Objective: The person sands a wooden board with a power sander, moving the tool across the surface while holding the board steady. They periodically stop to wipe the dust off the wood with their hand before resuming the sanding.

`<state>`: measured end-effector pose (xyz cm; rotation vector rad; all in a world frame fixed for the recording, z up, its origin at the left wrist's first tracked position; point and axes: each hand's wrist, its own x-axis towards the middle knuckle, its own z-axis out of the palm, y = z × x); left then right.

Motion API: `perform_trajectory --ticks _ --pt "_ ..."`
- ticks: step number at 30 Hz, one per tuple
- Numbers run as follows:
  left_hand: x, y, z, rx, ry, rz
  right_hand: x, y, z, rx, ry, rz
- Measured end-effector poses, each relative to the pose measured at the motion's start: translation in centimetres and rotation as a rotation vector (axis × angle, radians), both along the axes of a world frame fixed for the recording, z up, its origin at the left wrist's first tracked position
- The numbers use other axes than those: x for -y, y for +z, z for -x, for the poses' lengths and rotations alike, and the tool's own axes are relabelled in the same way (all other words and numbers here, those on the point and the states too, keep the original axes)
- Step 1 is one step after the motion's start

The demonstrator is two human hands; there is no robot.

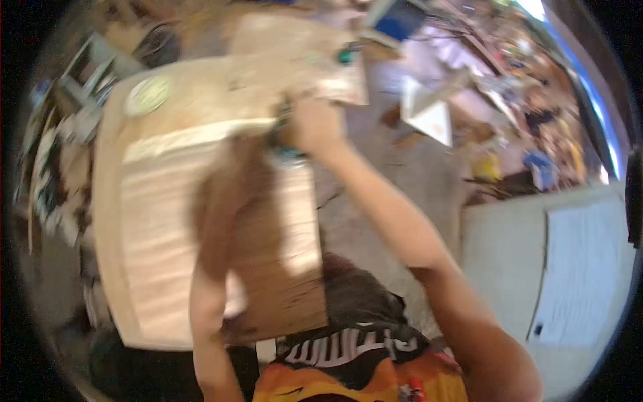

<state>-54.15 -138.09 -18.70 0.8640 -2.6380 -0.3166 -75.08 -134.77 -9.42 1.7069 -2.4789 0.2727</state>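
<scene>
My right hand [318, 124] is closed at a dark tool with teal parts [287, 149], near the right edge of a wooden panel [154, 241]. Blur hides what kind of tool it is. My left hand [249, 153] reaches to the left side of the same tool, in deep shadow, its fingers smeared. Under both hands lies the panel, with a pale raised strip [194, 137] across it and a lighter rectangular area below that strip. A pale round disc [149, 95] rests at the panel's far left.
Behind the panel is a light board [268, 40] with a small green object [346, 55] on it. A white angular piece [429, 117] lies on the floor to the right. Clutter fills the far right. A grey surface with a pale sheet [583, 261] stands at near right.
</scene>
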Motion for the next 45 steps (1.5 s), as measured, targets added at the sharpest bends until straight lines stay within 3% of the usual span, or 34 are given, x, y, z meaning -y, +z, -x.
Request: perform_trajectory --ticks 8,14,17,20,21,24,27,30,31,33,38,39,44,45 --pt "0.5 1.4 0.5 0.258 -0.088 0.136 2.9 1.7 0.9 0.071 -0.051 -0.093" --pt "0.4 2.0 0.7 0.405 -0.190 0.010 5.7 1.1 2.8 0.024 -0.028 -0.023" --pt "-0.1 0.5 1.5 0.328 -0.182 0.074 6.8 -0.1 3.3 0.053 0.023 0.054" --pt "-0.4 -1.2 3.8 0.061 -0.233 0.054 7.7 0.6 3.1 0.131 0.008 -0.027" --pt "-0.7 -1.7 4.6 -0.037 -0.266 0.030 8.0 -1.2 3.2 -0.091 -0.011 0.137" --pt "-1.8 -3.0 6.0 -0.238 -0.353 -0.071 7.2 1.5 2.2 0.068 -0.002 -0.016" --pt "-1.9 -3.7 5.6 -0.208 -0.291 -0.138 6.5 2.8 2.0 0.134 -0.041 -0.035" --pt "-1.7 -1.0 4.7 -0.138 -0.161 -0.200 6.6 2.2 2.4 0.149 -0.035 -0.025" --pt "-1.9 3.2 3.6 -0.098 -0.104 -0.212 6.4 2.3 2.6 0.174 -0.046 -0.023" --pt "-1.7 5.0 2.9 -0.078 -0.009 -0.106 6.0 2.1 2.8 0.190 -0.055 -0.015" --pt "3.7 -2.1 1.0 -0.191 0.167 0.492 5.5 1.3 3.3 0.096 -0.005 0.034" --pt "3.4 -2.7 0.4 -0.183 0.156 0.500 5.4 1.2 3.3 0.115 0.006 0.062" --pt "-3.1 -0.6 0.0 -0.031 -0.045 0.050 4.9 0.7 1.8 0.049 0.068 0.209" --pt "-3.3 -0.4 0.6 -0.025 -0.053 0.012 4.6 0.3 2.0 -0.165 0.112 0.156"
